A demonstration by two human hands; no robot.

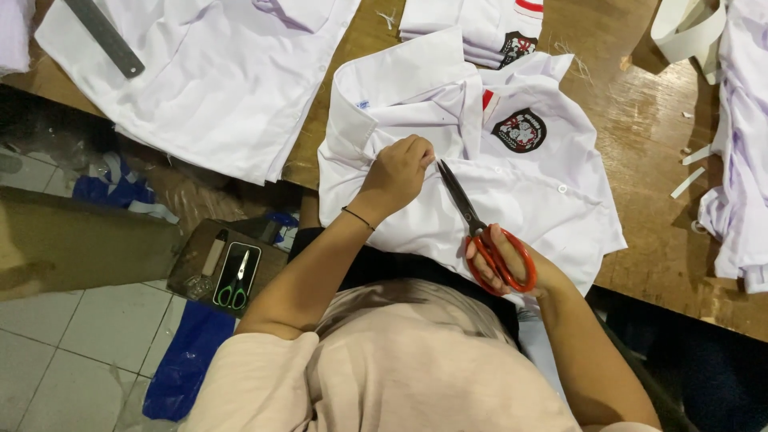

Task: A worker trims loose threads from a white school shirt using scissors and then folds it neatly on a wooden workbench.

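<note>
Head view: left hand (398,172) fingers pinch smooth white shirt (512,192); right hand (512,264) fingers grip red-handled scissors (480,228)

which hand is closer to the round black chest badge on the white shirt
Left. The left hand pinches the white shirt just beside the round black badge; the right hand holds red-handled scissors lower down.

Wooden table (656,160), grey tiled floor (48,352)

Pale beige short-sleeved top, loose, soft folds across chest and shoulders. Sleeves end above elbows; forearms bare. Thin black band round wrist of left hand (398,172). Right hand (512,264) bare, no ring or watch visible. Dark garment below top's hem.
</note>
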